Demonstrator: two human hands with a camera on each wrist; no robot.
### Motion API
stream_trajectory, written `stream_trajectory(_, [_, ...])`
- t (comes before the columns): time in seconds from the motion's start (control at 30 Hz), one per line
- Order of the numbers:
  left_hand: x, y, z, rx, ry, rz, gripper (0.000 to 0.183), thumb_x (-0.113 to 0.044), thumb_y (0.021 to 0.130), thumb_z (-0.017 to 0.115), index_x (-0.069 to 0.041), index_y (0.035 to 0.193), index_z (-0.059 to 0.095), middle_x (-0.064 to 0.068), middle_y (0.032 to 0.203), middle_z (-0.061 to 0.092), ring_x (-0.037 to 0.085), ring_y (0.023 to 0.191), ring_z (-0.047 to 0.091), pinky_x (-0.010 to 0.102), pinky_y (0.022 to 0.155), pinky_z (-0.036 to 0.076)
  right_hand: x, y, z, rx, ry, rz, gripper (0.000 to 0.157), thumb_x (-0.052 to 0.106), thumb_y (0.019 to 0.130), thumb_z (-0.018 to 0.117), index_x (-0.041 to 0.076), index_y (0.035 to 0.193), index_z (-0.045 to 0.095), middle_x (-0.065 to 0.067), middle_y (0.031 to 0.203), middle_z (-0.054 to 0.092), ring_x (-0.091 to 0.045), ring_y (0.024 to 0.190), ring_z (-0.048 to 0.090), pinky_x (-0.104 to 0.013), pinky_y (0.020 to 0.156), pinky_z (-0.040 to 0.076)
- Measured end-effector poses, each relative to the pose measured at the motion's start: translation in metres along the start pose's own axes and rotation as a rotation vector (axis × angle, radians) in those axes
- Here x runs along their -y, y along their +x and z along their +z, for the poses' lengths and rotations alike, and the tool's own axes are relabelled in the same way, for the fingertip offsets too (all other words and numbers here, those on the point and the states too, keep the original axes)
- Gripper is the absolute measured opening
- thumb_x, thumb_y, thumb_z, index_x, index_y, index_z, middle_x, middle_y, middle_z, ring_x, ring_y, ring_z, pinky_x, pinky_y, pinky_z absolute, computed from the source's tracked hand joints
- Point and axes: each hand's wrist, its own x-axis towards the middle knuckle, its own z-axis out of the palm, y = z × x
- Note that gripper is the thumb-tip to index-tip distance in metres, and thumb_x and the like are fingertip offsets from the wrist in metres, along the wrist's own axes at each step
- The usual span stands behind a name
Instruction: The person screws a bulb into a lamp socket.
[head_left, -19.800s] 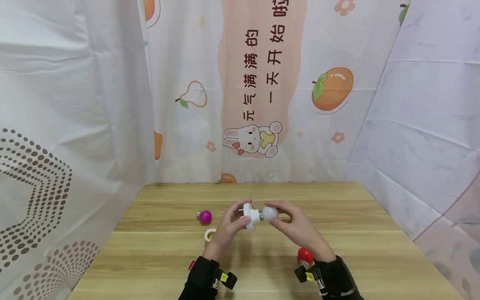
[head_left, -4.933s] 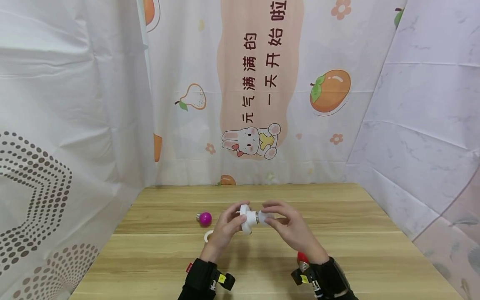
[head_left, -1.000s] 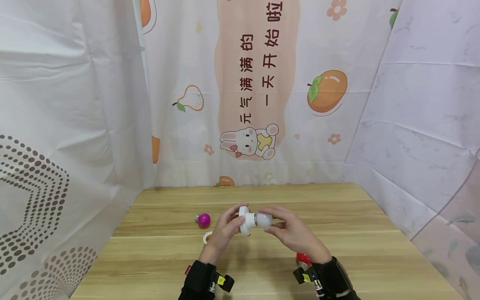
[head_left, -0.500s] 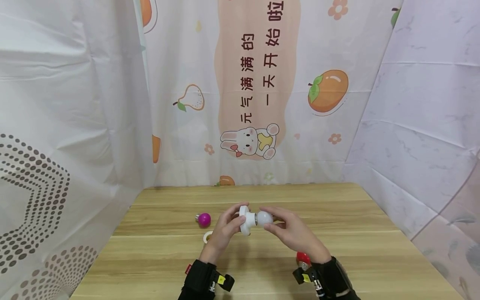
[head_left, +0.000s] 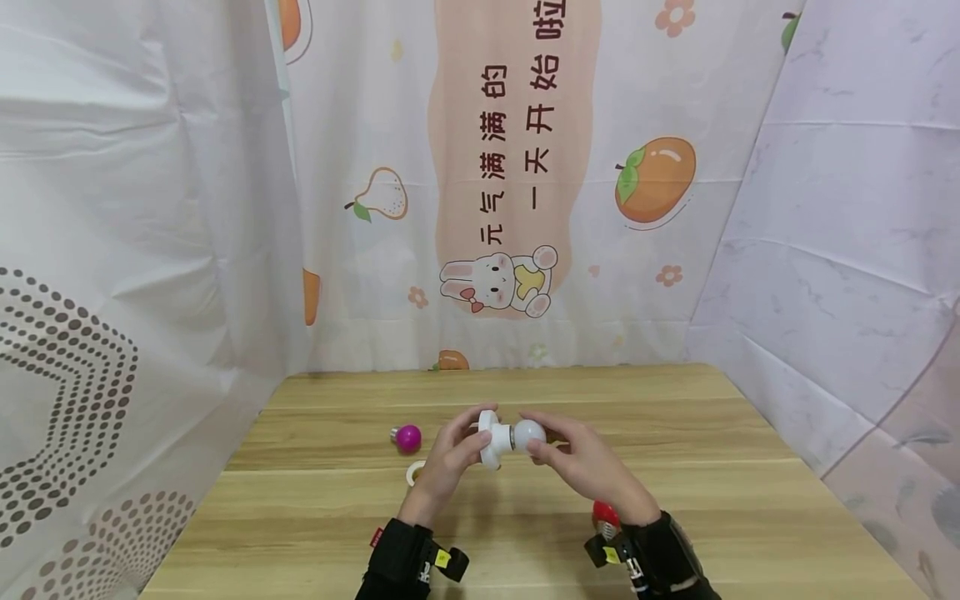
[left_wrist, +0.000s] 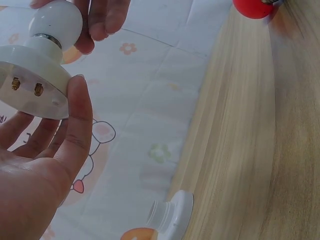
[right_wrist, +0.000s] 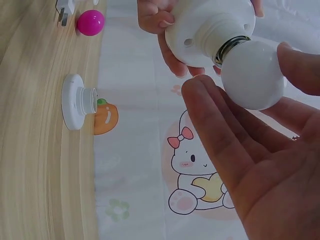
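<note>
Two hands meet on one assembly, logged view by view, clock face centred on the held pair in the head view. Head: left hand (head_left: 447, 462) grips the white holder (head_left: 498, 440); right hand (head_left: 587, 458) has the white bulb (head_left: 529, 435) between thumb and fingers, lightly closed by the look of it, firmness not readable. Bulb and holder lie sideways in line, raised over the wooden table (head_left: 712, 475), a thin metal band showing between them. Change: against one second ago, the right thumb tip sits higher on the globe while the left hand and holder stay put; I read this as a small turn of the bulb, with little thread left outside. Purple bulb (head_left: 408, 438) at 9 o'clock; second holder (head_left: 412, 473) between 8 and 9, part hidden by the left hand; red bulb (head_left: 604, 513) at 4, just beside the right wrist, so a dropped elbow might nudge it. Far table edge at 12, near the curtain; wood runs on well past the right hand towards 3, judged ample for wrist rotation. Left wrist: holder and bulb at 10 o'clock, fingers round the base rim, brass terminals (left_wrist: 38, 89) facing out. Right wrist: bulb at 2 o'clock, thumb against it, long fingers nearly straight along its other side; second holder at 9, base down, well apart.
</note>
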Motion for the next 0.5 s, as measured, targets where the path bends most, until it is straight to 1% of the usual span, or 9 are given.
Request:
stream_trajectory(0.17, [0.0003, 0.0004, -0.0004, 0.004, 0.001, 0.003, 0.051, -0.023, 0.101, 0.054, 0.0, 0.146, 0.048, 0.015, 0.132, 0.054, 0.024, 0.112, 0.055, 0.036, 0.086, 0.057, -0.0009, 0.0007, 0.001, -0.009, -0.014, -0.013, 0.048, 0.028, 0.103, 0.062, 0.001, 0.142, 0.056, -0.015, 0.121, 0.066, -0.021, 0.091, 0.069, -0.032, 0.078, 0.06])
stream_trajectory(0.23, [0.0007, 0.0004, -0.0007, 0.006, -0.004, 0.003, 0.051, -0.023, 0.101, 0.054, 0.001, 0.146, 0.047, 0.015, 0.131, 0.054, 0.024, 0.112, 0.055, 0.036, 0.085, 0.057, -0.002, 0.0005, 0.002, -0.029, -0.015, -0.034, 0.049, 0.026, 0.102, 0.063, 0.002, 0.144, 0.054, -0.016, 0.126, 0.065, -0.023, 0.1, 0.068, -0.032, 0.08, 0.059])
stream_trajectory(0.33, [0.0011, 0.0005, -0.0011, 0.011, -0.009, 0.005, 0.051, -0.022, 0.101, 0.054, 0.001, 0.146, 0.047, 0.015, 0.132, 0.053, 0.024, 0.112, 0.055, 0.036, 0.085, 0.057, -0.0029, 0.0004, 0.0036, -0.08, 0.008, -0.098, 0.046, 0.016, 0.099, 0.067, 0.006, 0.142, 0.055, -0.015, 0.133, 0.062, -0.028, 0.116, 0.062, -0.031, 0.085, 0.058])
stream_trajectory(0.4, [0.0012, 0.0006, -0.0012, 0.015, -0.013, 0.006, 0.052, -0.022, 0.101, 0.054, 0.001, 0.147, 0.046, 0.015, 0.133, 0.053, 0.024, 0.113, 0.055, 0.037, 0.085, 0.057, -0.003, 0.0002, 0.0045, -0.118, 0.029, -0.158, 0.04, 0.009, 0.096, 0.071, 0.007, 0.135, 0.061, -0.013, 0.134, 0.06, -0.032, 0.122, 0.058, -0.033, 0.086, 0.058])
stream_trajectory(0.5, [0.0011, 0.0009, -0.0013, 0.023, -0.012, 0.01, 0.055, -0.023, 0.101, 0.054, 0.003, 0.148, 0.043, 0.016, 0.134, 0.052, 0.024, 0.113, 0.055, 0.037, 0.086, 0.057, -0.0029, 0.0, 0.0047, -0.153, 0.02, -0.243, 0.028, 0.003, 0.092, 0.073, 0.009, 0.12, 0.07, -0.01, 0.13, 0.062, -0.03, 0.117, 0.061, -0.034, 0.084, 0.059])
